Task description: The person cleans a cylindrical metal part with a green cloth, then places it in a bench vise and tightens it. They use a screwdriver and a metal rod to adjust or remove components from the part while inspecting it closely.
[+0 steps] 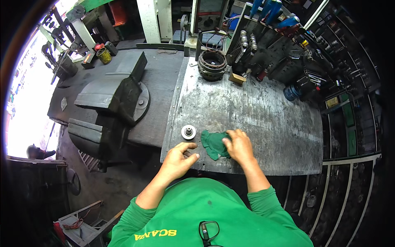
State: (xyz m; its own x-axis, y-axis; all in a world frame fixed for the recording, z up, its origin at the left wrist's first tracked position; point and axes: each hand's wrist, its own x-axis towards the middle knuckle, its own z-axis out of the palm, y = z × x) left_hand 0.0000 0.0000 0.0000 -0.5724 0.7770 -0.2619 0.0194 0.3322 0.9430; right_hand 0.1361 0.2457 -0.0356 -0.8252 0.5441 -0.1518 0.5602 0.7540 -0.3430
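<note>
Green cloth (213,144) against arched right hand (240,146), grip unclear; left hand (179,159) half-curled, grip empty.

Workbench (267,144): metal-clad top, grey, scuffed and stained. Second bench (160,78): adjoining at left, darker top. Upright panel (263,39): dark, hung with tools, at the rear of the workbench. Post (150,18): white-painted, behind the second bench. Shelving (354,159): lower right, pale-edged, dark within. Floor (123,179): dark grey, stained, visible below the second bench. Metal frame (88,207): low, lower left. Opening (24,107): far left, glaring white light; right side of the room in shadow.
</note>
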